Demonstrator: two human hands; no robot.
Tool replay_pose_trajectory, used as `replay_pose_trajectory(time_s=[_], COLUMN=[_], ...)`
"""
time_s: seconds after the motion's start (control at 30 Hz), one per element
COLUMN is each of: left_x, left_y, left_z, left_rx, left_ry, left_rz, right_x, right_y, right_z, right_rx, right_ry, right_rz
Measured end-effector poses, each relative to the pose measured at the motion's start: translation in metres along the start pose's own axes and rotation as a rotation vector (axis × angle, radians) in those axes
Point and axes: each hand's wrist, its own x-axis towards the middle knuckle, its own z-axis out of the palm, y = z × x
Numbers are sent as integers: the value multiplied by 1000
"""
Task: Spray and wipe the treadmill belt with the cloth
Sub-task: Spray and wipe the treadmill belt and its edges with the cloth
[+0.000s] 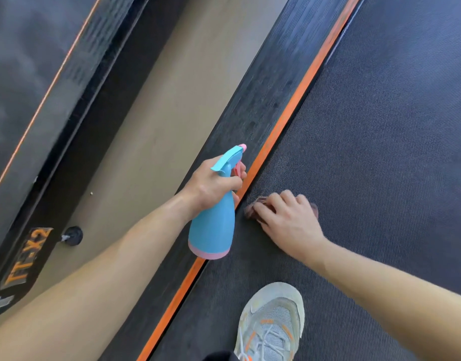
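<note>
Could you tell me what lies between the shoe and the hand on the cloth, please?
Only bare treadmill belt lies between the shoe and the right hand on the cloth, per the head view.

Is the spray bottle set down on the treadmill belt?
No, the left hand grips the blue spray bottle by its neck, tilted in the air over the orange stripe.
</note>
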Motion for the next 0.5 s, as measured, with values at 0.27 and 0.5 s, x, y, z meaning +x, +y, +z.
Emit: replay_pose_trajectory(time_s=[0.27, 0.5], left_x=[-6, -5], left_y=[4, 7], left_z=[11, 12], left_rx=[57, 101], left_ry=[-20, -7], left_rz=[19, 40], right_x=[85, 31], right_y=[89, 27], right_z=[-16, -6], right_rx=[-117, -43], right_ry=[104, 50], right_rz=[377, 213])
